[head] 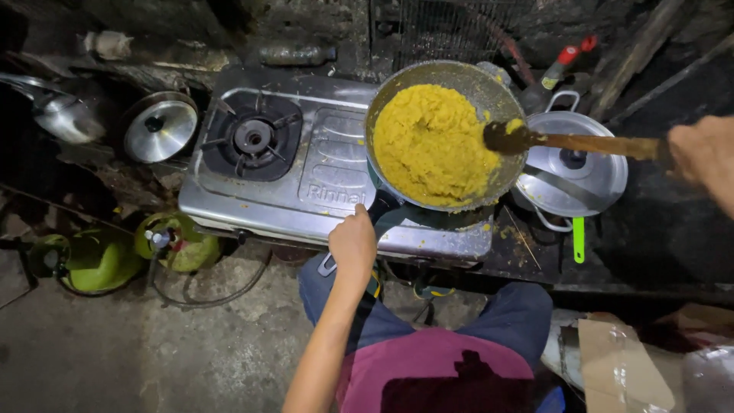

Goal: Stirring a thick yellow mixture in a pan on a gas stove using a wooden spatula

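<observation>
Stove (306, 183), pan (459, 76), perhaps gripped: left hand (353, 245)

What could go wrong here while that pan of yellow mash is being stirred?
The pan is heaped with yellow mash, so the wooden spoon in the right hand might push some over the rim. The pan sits near the stove's front edge, steadied only by the left hand on the handle; it could tip.

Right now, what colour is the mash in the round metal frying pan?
Yellow mash, seen best in the head view.
</observation>
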